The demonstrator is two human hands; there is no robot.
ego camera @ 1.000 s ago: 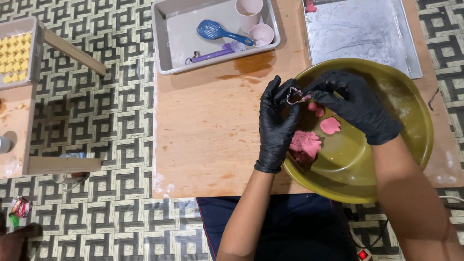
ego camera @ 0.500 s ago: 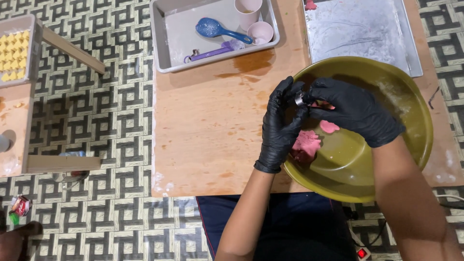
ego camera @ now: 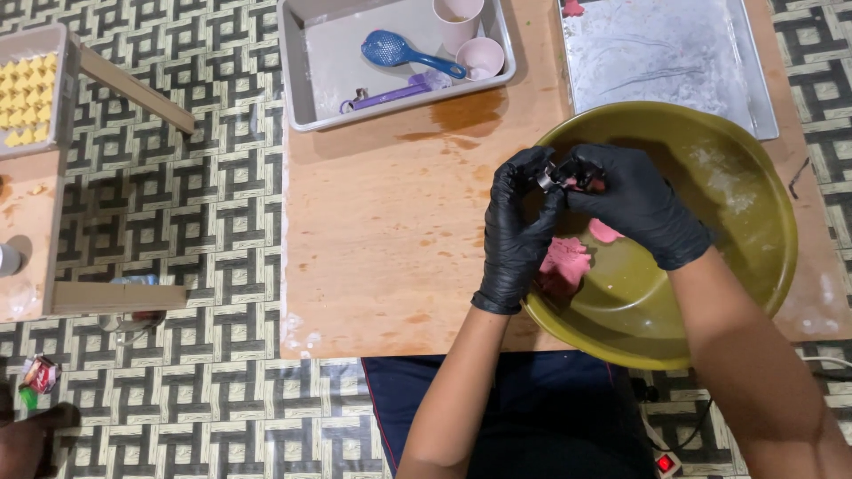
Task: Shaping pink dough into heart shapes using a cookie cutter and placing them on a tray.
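I hold a small metal cutter (ego camera: 548, 175) between both hands, above the near-left rim of the olive bowl (ego camera: 737, 257). My left hand (ego camera: 519, 226), in a black glove, closes its fingertips on the cutter from the left. My right hand (ego camera: 635, 200), also gloved, pinches it from the right together with a bit of pink dough (ego camera: 593, 184). The cutter is mostly hidden by my fingers, so I cannot tell its long axis or which way it points.

Below my hands, a pink dough lump (ego camera: 564, 262) and a smaller piece (ego camera: 605, 232) lie in the bowl. The bowl rests on the wooden tabletop (ego camera: 390, 231). Behind it lies a floured metal sheet (ego camera: 661, 53). To the far left stands a grey tray (ego camera: 311, 62) holding a blue spoon (ego camera: 404, 51), a purple tool (ego camera: 395, 91) and two pink cups (ego camera: 470, 35). A box of yellow pieces (ego camera: 27, 89) sits well apart at the left edge.
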